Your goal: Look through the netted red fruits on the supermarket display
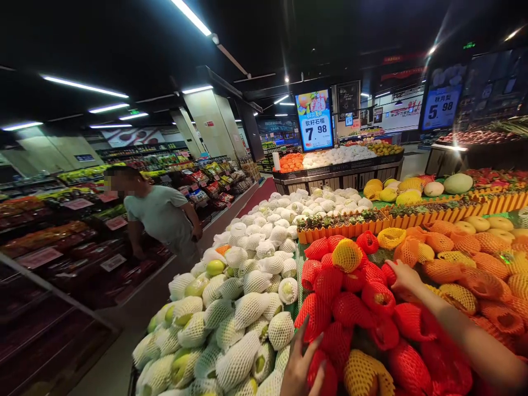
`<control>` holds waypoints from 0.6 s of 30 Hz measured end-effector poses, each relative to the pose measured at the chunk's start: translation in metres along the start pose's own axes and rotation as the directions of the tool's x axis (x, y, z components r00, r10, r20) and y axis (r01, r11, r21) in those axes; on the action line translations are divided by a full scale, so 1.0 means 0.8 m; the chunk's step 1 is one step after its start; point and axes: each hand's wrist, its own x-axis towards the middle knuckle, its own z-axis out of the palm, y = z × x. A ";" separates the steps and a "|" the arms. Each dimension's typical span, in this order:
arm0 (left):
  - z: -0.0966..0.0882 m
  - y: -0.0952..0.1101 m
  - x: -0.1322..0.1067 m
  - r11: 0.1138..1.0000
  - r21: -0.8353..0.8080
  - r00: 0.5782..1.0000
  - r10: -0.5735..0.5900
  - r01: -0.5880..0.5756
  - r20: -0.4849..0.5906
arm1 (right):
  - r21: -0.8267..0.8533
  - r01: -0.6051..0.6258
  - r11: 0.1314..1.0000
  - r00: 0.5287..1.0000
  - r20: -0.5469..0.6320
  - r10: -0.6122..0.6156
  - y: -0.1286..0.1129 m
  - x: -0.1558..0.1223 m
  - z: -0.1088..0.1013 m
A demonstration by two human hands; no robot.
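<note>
My left hand [304, 360] is at the bottom of the view with its fingers spread, holding nothing, in front of fruit in red foam nets [317, 314]. My right hand [403, 279] reaches in from the right over the same heap. Its fingertips touch a small red foam-netted fruit [388, 273] at the heap's right side; its fingers look partly stretched, and their undersides are hidden. A yellow-netted fruit [347, 255] sits on top of the red ones. Another fruit in a yellow net [367, 374] lies between my hands, lower down.
Pale fruit in white foam nets [247, 308] fills the left side. Orange-netted fruit [480, 275] lies to the right. An orange picket divider [385, 221] runs behind. A person [163, 214] stands in the left aisle by packaged-goods shelves. A price screen [314, 121] stands further back.
</note>
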 end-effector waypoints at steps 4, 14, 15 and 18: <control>-0.012 -0.015 -0.008 1.000 0.006 0.998 -0.029 0.029 -0.047 | -0.092 -0.009 0.996 0.997 -0.083 0.001 -0.005 0.026 -0.008; -0.022 -0.042 -0.029 0.992 0.039 0.984 -0.114 0.120 -0.135 | 0.045 0.095 0.994 0.977 -0.195 -0.085 -0.063 0.076 -0.047; -0.020 -0.043 -0.029 0.991 0.036 0.984 -0.120 0.125 -0.130 | 0.077 0.160 0.984 0.968 -0.206 -0.142 -0.080 0.078 -0.048; -0.009 -0.046 -0.024 0.993 0.016 0.986 -0.118 0.121 -0.120 | 0.167 0.341 0.925 0.928 -0.216 -0.304 -0.130 0.073 -0.039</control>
